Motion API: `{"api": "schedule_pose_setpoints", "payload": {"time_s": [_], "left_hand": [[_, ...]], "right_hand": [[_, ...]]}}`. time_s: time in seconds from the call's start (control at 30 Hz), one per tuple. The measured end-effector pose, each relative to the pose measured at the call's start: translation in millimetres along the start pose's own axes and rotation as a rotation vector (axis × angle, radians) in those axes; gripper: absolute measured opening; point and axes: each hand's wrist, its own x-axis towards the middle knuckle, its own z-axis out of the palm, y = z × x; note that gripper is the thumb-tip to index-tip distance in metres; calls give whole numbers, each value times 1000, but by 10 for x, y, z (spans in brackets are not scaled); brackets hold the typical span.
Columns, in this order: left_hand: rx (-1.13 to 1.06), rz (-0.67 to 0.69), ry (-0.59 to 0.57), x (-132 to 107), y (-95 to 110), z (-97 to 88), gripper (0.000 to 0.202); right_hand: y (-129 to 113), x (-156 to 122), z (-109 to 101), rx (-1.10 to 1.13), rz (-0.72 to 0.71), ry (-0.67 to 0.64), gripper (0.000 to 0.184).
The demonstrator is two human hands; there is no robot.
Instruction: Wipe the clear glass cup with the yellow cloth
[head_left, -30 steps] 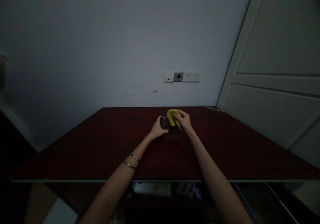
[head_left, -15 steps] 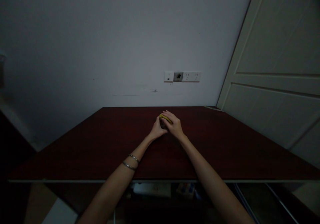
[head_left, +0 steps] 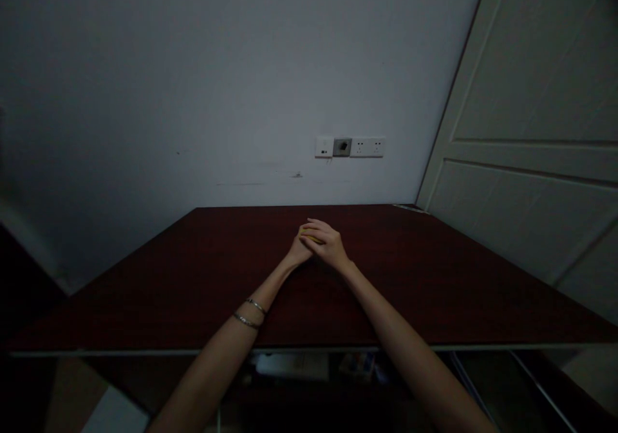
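Observation:
Over the middle of a dark red table [head_left: 232, 278], my two hands meet around a small yellow-topped object [head_left: 313, 238]. Only a strip of its yellow top shows between the fingers, so its kind cannot be made out. My left hand [head_left: 300, 249] is closed around its left side, with two bracelets on that forearm. My right hand [head_left: 329, 245] is curled over its top and right side, its fingers covering most of the yellow part. The lower part of the object is hidden behind both hands.
Behind the table stands a pale wall with a row of sockets [head_left: 349, 147]. A white panelled door [head_left: 526, 214] borders the right side. Under the front edge lie a white flat item [head_left: 293, 367] and a small box [head_left: 357, 365] on a dark shelf.
My right hand has turned and closed further over the yellow top, hiding more of it. The dark body visible before under the yellow part is now covered. The view has shifted slightly.

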Motion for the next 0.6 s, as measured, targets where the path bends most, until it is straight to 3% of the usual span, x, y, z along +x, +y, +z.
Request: {"api": "schedule_pose_setpoints", "payload": {"time_s": [0.13,0.2,0.33,0.4,0.47,0.6], "left_hand": [[-77,31,-46,-41,14,-6,67],[-5,6,-72,-92,41,-34,80],[127,9,-147,-162,92,-75,81],[150,-32,-123,-153,82,-66,81],[143,-66,-73,-109,44,-43,79],[89,41,-83,15,-29,-9,43]], "right_hand": [[61,54,1,27,176,181,17],[135,77,-37,89,325,261,23],[261,79,-122,234,564,302,34],[255,59,-128,230,530,300,32],[194,31,-102,168,401,296,26],[34,-25,-23,34,108,116,14]]}}
